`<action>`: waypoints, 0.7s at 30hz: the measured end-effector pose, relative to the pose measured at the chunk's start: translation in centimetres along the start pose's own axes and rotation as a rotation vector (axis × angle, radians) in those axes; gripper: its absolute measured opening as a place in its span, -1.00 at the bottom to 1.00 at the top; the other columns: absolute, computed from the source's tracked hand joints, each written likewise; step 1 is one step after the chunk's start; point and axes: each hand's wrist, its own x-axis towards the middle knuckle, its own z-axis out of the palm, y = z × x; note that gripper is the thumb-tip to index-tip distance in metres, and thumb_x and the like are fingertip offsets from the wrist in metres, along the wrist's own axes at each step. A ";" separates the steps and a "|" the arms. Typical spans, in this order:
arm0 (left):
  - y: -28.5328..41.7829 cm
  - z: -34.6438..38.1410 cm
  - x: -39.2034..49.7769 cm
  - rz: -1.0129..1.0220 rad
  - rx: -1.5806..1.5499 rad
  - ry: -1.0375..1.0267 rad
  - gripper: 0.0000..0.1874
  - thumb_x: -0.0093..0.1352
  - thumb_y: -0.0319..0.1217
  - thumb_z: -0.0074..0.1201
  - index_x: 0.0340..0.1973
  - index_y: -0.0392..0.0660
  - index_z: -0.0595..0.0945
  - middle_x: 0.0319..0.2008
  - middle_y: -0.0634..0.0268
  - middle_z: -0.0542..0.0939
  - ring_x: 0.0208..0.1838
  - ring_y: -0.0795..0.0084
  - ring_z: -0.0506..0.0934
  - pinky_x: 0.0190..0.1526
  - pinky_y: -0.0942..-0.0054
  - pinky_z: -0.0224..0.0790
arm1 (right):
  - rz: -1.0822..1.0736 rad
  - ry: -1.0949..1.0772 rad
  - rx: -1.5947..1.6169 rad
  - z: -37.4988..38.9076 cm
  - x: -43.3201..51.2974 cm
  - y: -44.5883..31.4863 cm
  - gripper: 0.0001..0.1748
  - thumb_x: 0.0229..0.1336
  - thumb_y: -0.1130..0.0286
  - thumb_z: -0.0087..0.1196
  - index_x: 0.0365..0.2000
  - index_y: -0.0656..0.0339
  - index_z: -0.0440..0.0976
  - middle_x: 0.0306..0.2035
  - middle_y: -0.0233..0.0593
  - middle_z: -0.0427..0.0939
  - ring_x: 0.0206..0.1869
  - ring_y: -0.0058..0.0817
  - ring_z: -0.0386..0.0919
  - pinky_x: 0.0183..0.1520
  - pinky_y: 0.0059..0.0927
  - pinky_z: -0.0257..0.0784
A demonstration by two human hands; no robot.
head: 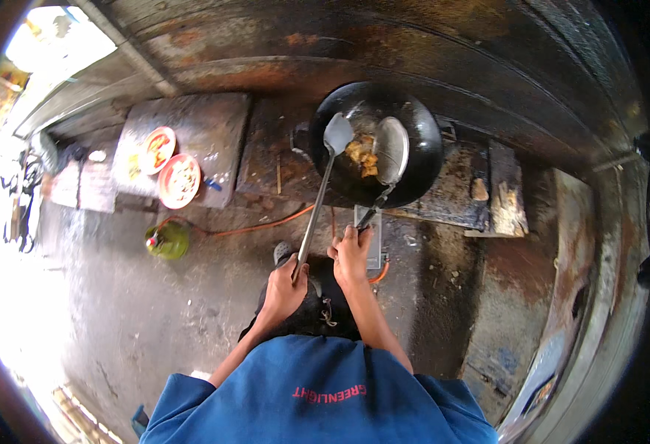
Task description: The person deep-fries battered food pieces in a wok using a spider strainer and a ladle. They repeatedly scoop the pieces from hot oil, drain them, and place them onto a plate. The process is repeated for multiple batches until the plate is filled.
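My left hand (pixel 287 286) grips the long handle of a metal wok spatula (pixel 338 134), whose flat blade is over the left side of a large black wok (pixel 424 172). In my right hand (pixel 351 252) is the dark handle of a metal skimmer ladle (pixel 392 149). Its broad round head leans inside the wok's right half. Between the two tools lie several browned pieces of food (pixel 362 155), close to the wok's middle. Some of them touch or sit right beside the ladle's edge; I cannot tell which.
Left of the wok, two pink bowls of food, one behind (pixel 158 150) and one nearer (pixel 179 181), stand on a wooden table (pixel 208 122). A green gas cylinder (pixel 168 241) with an orange hose (pixel 252 228) is on the floor. Charred boards (pixel 447 188) extend rightward; a soot-stained wall (pixel 280 50) rises behind.
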 end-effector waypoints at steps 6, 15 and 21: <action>0.8 -0.5 -3.8 -0.141 -0.073 -0.015 -0.76 0.41 -0.35 0.00 -0.16 -0.29 0.53 -0.62 -0.05 0.44 -0.55 0.28 0.44 -0.44 0.25 0.27 | 0.080 0.089 -0.074 3.7 -2.6 -4.2 -0.85 0.28 0.48 -0.10 -0.29 0.01 0.16 -0.38 -0.42 0.29 -0.59 -0.60 0.22 -0.62 -0.52 0.05; 4.1 0.0 -6.2 -0.108 -0.172 0.033 -0.79 0.44 -0.38 -0.03 -0.16 -0.29 0.52 -0.65 0.23 0.32 -0.54 0.55 0.29 -0.49 0.40 0.19 | 0.174 0.047 -0.109 3.2 -2.2 -6.9 -0.87 0.31 0.48 -0.14 -0.26 0.05 0.13 -0.43 -0.47 0.19 -0.57 -0.64 0.19 -0.59 -0.52 0.03; 2.9 -3.3 -5.6 -0.092 -0.101 0.158 -0.84 0.45 -0.41 -0.05 -0.23 -0.27 0.50 -0.67 0.37 0.25 -0.55 0.66 0.22 -0.54 0.51 0.09 | 0.209 -0.057 0.093 5.8 -1.6 -4.4 -0.87 0.31 0.52 -0.16 -0.37 0.07 0.17 -0.47 -0.42 0.21 -0.57 -0.69 0.18 -0.64 -0.62 -0.05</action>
